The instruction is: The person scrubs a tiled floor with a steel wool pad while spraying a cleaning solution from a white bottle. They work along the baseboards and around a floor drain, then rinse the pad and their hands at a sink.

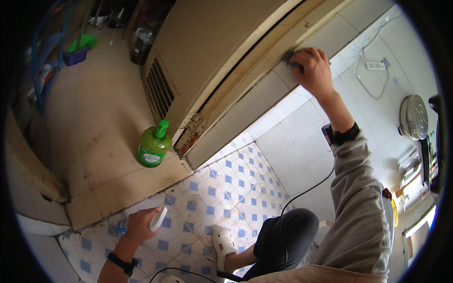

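Observation:
My right hand [313,69] presses a dark grey scouring pad [291,56], perhaps steel wool, against the edge where the stained door frame [256,70] meets white wall tile [247,112]. Part of the pad is hidden under my fingers. Low in the view, my left hand [141,223] grips a spray bottle; its white spray head [158,219] sticks out at the front and a bit of blue label [122,227] shows behind the hand. A green pump bottle [154,146] stands upright on the beige tiled threshold, apart from both hands.
A cream door [205,42] with a slatted vent [159,88] stands beside the frame. Rusty damage marks the frame's foot [189,139]. A black cable [304,191] runs past my knee. On the wall hang a power strip [376,66] and a round metal steamer [413,117].

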A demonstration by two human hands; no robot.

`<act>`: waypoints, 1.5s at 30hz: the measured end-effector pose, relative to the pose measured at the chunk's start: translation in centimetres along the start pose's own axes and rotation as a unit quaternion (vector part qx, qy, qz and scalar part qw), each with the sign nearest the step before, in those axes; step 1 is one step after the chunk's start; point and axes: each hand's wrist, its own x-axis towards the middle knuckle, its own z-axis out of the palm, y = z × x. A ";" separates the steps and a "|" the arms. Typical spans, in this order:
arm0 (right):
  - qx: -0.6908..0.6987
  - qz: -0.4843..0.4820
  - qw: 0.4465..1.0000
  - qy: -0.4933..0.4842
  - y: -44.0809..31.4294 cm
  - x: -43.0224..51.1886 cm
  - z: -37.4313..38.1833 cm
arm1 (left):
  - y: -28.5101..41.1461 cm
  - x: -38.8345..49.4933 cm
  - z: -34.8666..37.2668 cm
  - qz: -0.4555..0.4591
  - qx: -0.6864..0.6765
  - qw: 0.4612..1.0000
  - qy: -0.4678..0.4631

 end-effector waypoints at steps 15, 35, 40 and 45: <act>-0.030 -0.008 0.997 -0.072 -1.6 -1.3 -0.7 | -0.4 0.4 0.9 0.013 0.020 1.000 -0.004; -0.049 0.010 0.998 -0.035 3.8 0.6 -3.0 | -0.8 0.9 1.1 0.056 0.072 0.995 0.041; -0.230 0.149 0.955 0.113 17.2 8.8 -9.7 | -0.3 1.2 0.6 -0.005 0.042 0.999 0.004; -0.162 0.067 0.977 0.120 10.8 4.7 -3.2 | 0.0 1.2 0.7 -0.015 0.028 0.999 -0.013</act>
